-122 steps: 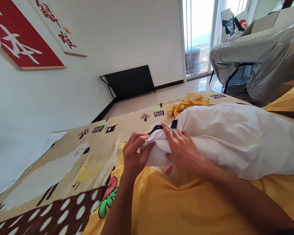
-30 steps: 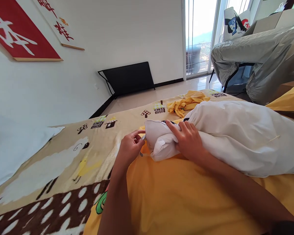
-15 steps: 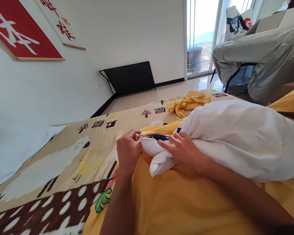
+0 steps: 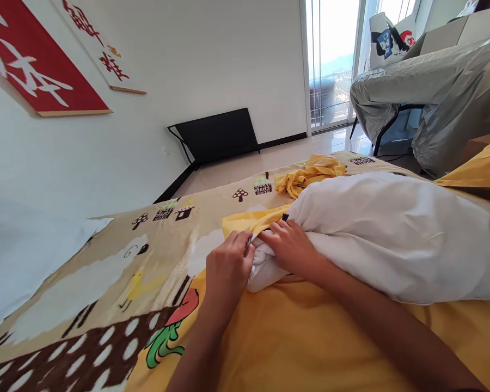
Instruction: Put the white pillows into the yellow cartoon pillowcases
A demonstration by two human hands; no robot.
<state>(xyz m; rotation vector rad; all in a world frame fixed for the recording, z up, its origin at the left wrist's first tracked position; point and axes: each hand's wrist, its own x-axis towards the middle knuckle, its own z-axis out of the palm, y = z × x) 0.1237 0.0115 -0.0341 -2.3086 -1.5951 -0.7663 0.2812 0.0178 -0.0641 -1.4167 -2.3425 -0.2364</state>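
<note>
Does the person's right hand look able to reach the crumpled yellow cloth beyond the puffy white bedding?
Probably yes, if the right hand leaves the puffy white bedding it touches: the crumpled yellow cloth lies just beyond, its top uncovered.

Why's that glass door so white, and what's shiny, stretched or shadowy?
Head view: daylight washes out much of the tall clear glass door; head view: glare brightens the pale glossy floor; head view: the red rectangular scroll slants near the edge, possibly lens stretch; head view: the puffy white fabric bundle has softly shadowed folds.

Left fingers (image 4: 240,239) curled in a pinch; right fingers (image 4: 275,231) close beside, perhaps half bent, both forearms (image 4: 381,310) angled inward.
</note>
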